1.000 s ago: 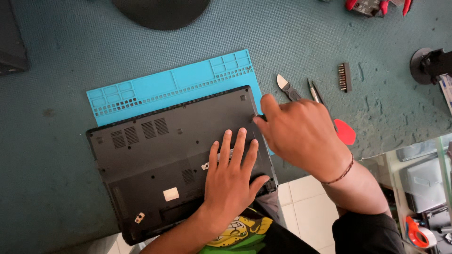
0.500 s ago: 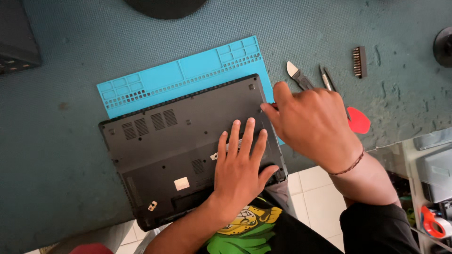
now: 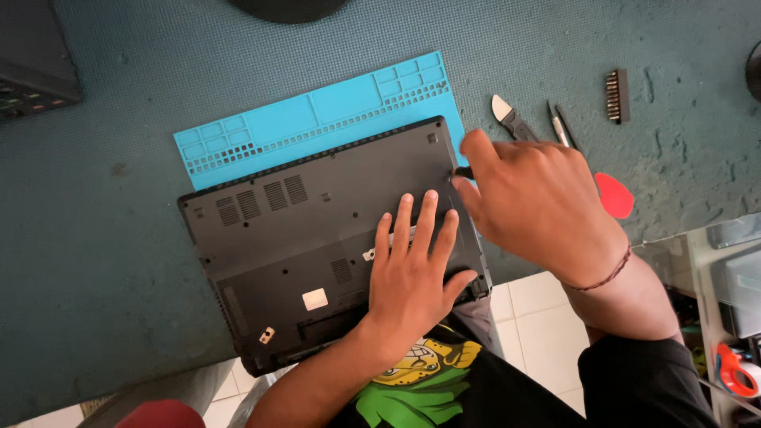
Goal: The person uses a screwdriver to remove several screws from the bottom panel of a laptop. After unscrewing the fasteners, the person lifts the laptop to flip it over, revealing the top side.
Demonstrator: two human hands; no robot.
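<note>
**A:** Looking down at the counter, what has shifted in the last second?

**B:** Very little in the work itself. The view has slid a bit, so the laptop sits further right in frame than before, but it lies as it did: upside down, black base up, its far edge over the blue work mat and its near corner overhanging the counter's edge.

**A:** And the hands?

**B:** The left hand stays pressed flat on the base, fingers spread, holding nothing. The right hand remains at the laptop's right edge, its grip closed around a small dark tool whose tip meets the casing near the far right corner. I can't tell what kind of tool it is; the hand hides most of it.

**A:** So what does that suggest?

**B:** My judgement: the work at that corner goes on, with the base steadied.

**A:** Anything lying nearby?

**B:** A pry tool and tweezers just beyond the right hand, a red pick beside it, a bit holder further off.
</note>
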